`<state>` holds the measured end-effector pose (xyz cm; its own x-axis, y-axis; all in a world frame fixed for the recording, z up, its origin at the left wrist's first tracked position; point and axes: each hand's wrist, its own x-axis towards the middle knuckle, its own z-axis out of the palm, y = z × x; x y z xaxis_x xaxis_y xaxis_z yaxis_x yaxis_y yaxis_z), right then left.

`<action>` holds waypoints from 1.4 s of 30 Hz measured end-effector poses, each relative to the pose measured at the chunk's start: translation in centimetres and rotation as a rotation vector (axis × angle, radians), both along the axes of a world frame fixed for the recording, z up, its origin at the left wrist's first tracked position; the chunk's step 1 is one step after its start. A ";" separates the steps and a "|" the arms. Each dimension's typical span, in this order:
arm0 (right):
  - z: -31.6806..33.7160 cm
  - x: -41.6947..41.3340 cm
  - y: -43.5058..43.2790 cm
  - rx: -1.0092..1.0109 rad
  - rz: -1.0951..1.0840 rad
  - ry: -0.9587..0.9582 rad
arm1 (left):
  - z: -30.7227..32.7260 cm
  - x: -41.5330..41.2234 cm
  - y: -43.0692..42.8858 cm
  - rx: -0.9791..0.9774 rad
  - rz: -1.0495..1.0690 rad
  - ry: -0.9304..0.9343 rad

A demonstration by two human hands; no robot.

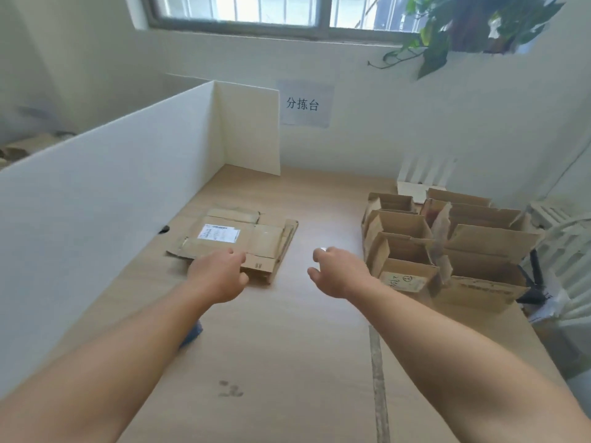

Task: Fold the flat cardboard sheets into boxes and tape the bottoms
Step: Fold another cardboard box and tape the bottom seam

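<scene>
A stack of flat cardboard sheets lies on the table, left of centre; the top sheet bears a white label. My left hand is at the stack's near edge, covering its near left corner, fingers loosely curled; no firm grip shows. My right hand hovers above bare table to the right of the stack, fingers loosely curled and holding nothing. Several folded boxes stand open-topped in a cluster at the right.
The table is covered in brown cardboard with a tape seam. A white divider wall runs along the left side. A dark blue thing peeks from under my left forearm. A white wire rack stands off the table's right edge.
</scene>
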<state>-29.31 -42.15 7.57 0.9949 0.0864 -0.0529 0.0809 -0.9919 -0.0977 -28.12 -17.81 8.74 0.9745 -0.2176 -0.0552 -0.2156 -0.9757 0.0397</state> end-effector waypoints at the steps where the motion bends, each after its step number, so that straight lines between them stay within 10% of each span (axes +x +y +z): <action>1: -0.2 0.5 0.7 -0.007 0.019 -0.006 | -0.1 -0.1 0.9 0.008 0.027 -0.008; 19: -6.3 13.7 11.0 0.049 -0.077 0.195 | -5.8 14.2 13.5 0.027 0.101 0.096; 30: -15.1 24.2 13.7 0.555 -0.747 0.256 | -15.9 30.3 17.8 -0.111 0.091 0.282; 42: -17.8 21.7 13.0 1.002 -1.117 0.178 | -17.6 27.5 15.1 -0.584 0.281 0.290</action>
